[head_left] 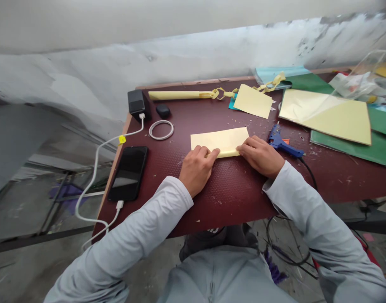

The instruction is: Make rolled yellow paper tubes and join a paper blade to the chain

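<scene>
Your left hand [196, 169] and right hand [259, 155] reach forward, wrists near the table [167, 168] front, backs up, fingers curled mostly closed. Both pinch the near, folded or rolled edge of the yellow paper sheet [221, 139], one hand toward each end, thumbs inward. Sheet lies mid-table, left of the blue glue gun [283, 143]. Forearms angle inward, sleeves down to the wrists.
</scene>
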A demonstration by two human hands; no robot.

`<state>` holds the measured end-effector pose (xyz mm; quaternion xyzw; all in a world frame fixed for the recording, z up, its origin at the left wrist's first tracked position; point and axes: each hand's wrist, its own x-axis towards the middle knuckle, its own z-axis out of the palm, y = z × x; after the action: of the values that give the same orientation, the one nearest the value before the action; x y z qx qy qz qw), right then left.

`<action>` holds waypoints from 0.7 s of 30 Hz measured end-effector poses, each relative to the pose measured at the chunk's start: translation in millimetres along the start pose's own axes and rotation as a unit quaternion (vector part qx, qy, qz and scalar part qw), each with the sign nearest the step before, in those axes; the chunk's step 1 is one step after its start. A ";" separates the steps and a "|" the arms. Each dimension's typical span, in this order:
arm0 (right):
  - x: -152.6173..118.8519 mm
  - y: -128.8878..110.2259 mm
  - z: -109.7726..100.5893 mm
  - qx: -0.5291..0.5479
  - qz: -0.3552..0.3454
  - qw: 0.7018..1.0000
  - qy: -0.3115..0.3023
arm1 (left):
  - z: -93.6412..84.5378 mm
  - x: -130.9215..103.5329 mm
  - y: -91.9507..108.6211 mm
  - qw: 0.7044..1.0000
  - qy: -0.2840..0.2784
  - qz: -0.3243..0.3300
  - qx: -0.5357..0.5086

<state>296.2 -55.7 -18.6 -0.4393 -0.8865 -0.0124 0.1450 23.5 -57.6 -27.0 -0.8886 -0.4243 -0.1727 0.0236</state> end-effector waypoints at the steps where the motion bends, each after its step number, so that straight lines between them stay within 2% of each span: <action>1: -0.3 0.1 -0.1 0.005 0.001 1.000 -0.001 | -0.8 -1.1 0.7 1.000 -0.004 0.002 -0.003; 21: 2.0 5.1 8.8 -0.017 -0.002 1.000 -0.007 | -2.3 1.1 2.9 1.000 -0.010 -0.006 0.018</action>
<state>296.9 -49.7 -27.0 -0.4397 -0.8882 -0.0247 0.1310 25.7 -59.1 -24.1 -0.8869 -0.4334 -0.1561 0.0346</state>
